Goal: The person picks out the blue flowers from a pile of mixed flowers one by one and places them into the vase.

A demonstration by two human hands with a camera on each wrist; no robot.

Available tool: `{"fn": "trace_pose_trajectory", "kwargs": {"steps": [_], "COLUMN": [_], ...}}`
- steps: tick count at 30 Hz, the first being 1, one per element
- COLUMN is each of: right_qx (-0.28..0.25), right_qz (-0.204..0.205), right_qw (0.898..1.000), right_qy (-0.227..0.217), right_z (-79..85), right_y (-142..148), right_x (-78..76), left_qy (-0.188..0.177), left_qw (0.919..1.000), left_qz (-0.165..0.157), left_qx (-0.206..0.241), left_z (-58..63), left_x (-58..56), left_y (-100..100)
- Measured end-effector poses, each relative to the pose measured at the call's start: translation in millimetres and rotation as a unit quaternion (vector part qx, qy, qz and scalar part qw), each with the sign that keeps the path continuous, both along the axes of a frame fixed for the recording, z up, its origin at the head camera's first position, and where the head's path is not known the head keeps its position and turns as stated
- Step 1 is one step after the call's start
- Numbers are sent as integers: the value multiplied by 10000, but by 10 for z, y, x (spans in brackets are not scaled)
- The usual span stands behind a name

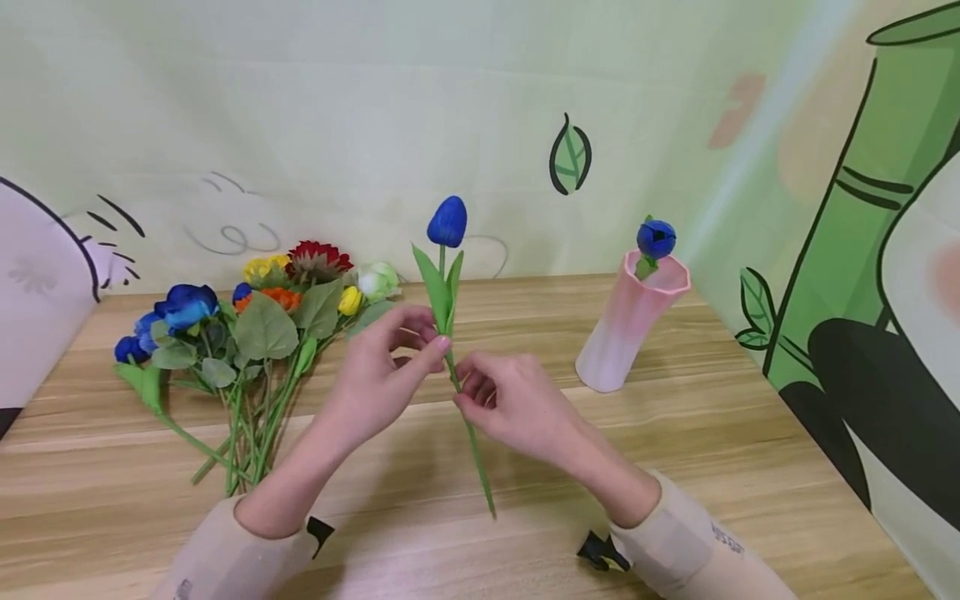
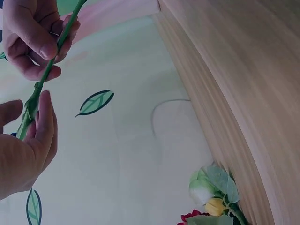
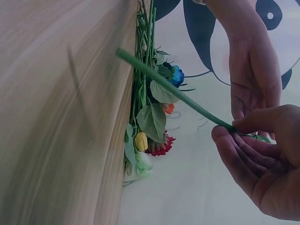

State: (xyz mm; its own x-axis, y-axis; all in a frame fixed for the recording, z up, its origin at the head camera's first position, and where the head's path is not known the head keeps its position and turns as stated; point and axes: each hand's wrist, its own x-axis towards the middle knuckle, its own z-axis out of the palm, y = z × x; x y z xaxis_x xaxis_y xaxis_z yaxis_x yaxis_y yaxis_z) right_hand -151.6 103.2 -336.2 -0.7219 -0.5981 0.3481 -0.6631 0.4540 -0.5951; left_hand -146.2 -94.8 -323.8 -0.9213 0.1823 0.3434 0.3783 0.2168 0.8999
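Note:
An artificial blue tulip (image 1: 447,222) stands nearly upright over the table, its thin green stem slanting down to the right. My left hand (image 1: 384,371) holds it just below the leaves, thumb on the near side of the stem. Lower down, my right hand (image 1: 517,404) pinches the stem (image 3: 173,91) between thumb and fingertips. In the left wrist view both hands are along the stem, the blossom mostly hidden behind the left hand (image 2: 28,150). To the right, a pink-and-white vase (image 1: 611,342) holds another blue flower (image 1: 656,239).
A pile of artificial flowers lies on the wooden table (image 1: 697,467) at the left, with a blue bloom (image 1: 186,306), a dark red flower (image 1: 321,257), a yellow bud (image 1: 349,300) and broad leaves. A printed cloth backdrop (image 1: 480,108) rises behind the table.

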Motion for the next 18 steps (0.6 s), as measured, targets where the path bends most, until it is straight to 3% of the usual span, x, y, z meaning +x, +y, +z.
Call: {"fn": "trace_pose_trajectory", "kwargs": {"steps": [11,18], "right_qx": [212,-188], "right_qz": [72,-15], "right_qw": [9997,9998], "right_qy": [137,81], "right_z": [-8,5], "right_y": [4,1], "right_x": [-4,-33], "left_qy": [82,157], "left_qw": [9998,9997], "left_qz": [123,-36], "left_qx": [153,207], "left_z": [6,0], "left_x": [-14,10], "left_y": [-32,-13]}}
